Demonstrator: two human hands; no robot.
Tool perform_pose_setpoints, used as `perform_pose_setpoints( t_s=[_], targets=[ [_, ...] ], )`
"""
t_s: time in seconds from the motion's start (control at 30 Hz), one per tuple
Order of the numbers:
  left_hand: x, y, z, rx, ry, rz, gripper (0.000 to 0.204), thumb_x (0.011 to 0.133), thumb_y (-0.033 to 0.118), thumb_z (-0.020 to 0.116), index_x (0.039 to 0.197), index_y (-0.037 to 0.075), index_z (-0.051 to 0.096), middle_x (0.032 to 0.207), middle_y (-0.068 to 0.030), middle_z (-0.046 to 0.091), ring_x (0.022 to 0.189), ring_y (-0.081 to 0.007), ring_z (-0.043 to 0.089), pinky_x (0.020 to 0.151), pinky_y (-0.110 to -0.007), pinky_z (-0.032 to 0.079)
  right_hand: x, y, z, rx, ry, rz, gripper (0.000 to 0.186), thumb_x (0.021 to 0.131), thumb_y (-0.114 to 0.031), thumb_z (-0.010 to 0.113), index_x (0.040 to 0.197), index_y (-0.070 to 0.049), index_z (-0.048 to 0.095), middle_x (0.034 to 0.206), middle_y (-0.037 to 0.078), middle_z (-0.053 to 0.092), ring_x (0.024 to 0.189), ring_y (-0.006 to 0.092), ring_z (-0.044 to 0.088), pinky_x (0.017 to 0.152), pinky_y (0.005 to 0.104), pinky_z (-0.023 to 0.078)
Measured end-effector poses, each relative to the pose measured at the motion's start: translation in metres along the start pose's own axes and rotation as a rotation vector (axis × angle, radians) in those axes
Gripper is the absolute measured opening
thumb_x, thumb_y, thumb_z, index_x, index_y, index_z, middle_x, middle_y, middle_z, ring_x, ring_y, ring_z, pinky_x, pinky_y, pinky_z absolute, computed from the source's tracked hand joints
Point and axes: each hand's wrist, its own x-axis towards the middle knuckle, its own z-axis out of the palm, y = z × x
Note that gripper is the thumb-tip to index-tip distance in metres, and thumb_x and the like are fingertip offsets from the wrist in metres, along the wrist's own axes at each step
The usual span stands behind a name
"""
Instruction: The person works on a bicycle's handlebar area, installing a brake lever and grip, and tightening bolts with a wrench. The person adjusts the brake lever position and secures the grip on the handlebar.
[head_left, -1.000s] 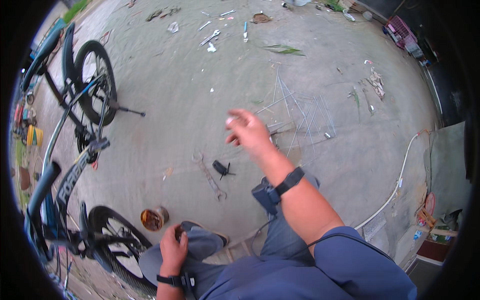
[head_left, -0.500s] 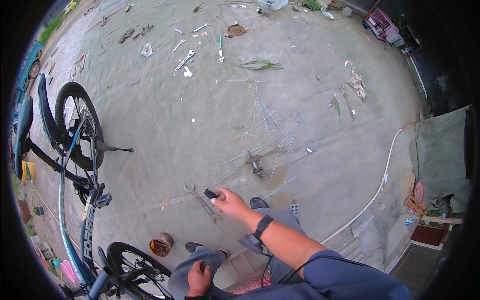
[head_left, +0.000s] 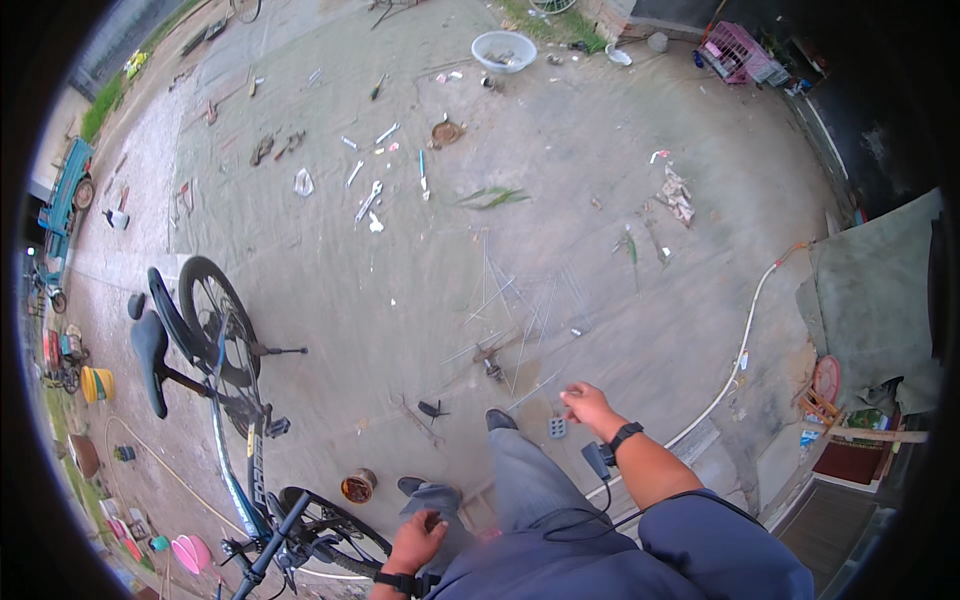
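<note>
My right hand (head_left: pixel 588 405) hangs over the ground to the right of my shoes, fingers loosely bent and apart, with nothing visible in them. A small black tool with parts sticking out (head_left: pixel 432 409) lies by a rusty open-ended wrench (head_left: pixel 415 417). My left hand (head_left: pixel 418 543) is beside my left leg, its fingers curled around a dark spot that I cannot make out. An axle-like metal part (head_left: pixel 490 366) and several thin metal spokes (head_left: pixel 520 310) lie ahead of my shoes. A grey block with holes (head_left: pixel 557 428) sits just below my right hand.
A bicycle (head_left: pixel 225 440) stands at the left beside a rusty tin (head_left: pixel 358 486). Farther off lie an adjustable wrench (head_left: pixel 369 200), smaller wrenches (head_left: pixel 387 133) and a white basin (head_left: pixel 504 52). A pale hose (head_left: pixel 740 375) curves along the right, near a pink cage (head_left: pixel 738 53).
My right hand has let go of the black tool, now beside the rusty wrench, and moved right. The view has shifted, showing more of the far ground. My left hand stays by my leg.
</note>
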Motion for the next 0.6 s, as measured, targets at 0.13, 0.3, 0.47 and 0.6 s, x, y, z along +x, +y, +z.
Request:
perform_pose_setpoints(
  t_s=[0.13,0.3,0.47,0.6],
  targets=[
    [0.015,0.075,-0.042,0.009,0.083,0.104,0.042,0.093,0.032,0.069,0.123,0.002,0.065,0.108,-0.0175,0.076,0.104,-0.0325,0.073,0.091,-0.04,0.057,-0.036,-0.021,-0.076,0.051,0.139,0.048,0.039,0.096,-0.024,0.07,0.125,0.0,0.06,0.096,0.01,0.069,0.065,0.0178,0.068,0.056,0.0299,0.054],
    [0.043,0.135,-0.093,0.045,0.123,0.184,0.041,0.094,0.03,0.068,0.124,0.002,0.065,0.11,-0.0187,0.075,0.104,-0.0331,0.072,0.091,-0.04,0.056,-0.055,-0.064,-0.111,0.106,0.209,0.023,0.039,0.097,-0.024,0.069,0.126,-0.001,0.06,0.097,0.01,0.069,0.069,0.0186,0.069,0.057,0.0303,0.054],
    [0.093,0.174,-0.149,-0.007,0.188,0.24,0.041,0.094,0.028,0.068,0.125,0.001,0.064,0.108,-0.0181,0.075,0.103,-0.0324,0.073,0.091,-0.039,0.056,-0.056,-0.128,-0.108,0.062,0.13,-0.018,0.041,0.099,-0.027,0.066,0.132,-0.004,0.059,0.105,0.008,0.067,0.079,0.018,0.07,0.067,0.0311,0.056],
    [0.15,0.199,-0.203,0.061,0.189,0.256,0.039,0.094,0.027,0.068,0.123,0.001,0.065,0.109,-0.019,0.075,0.104,-0.0325,0.072,0.091,-0.04,0.057,-0.033,-0.182,-0.109,0.031,0.13,-0.065,0.042,0.099,-0.027,0.066,0.133,-0.004,0.059,0.107,0.009,0.067,0.081,0.0184,0.07,0.069,0.031,0.055]
  ],
)
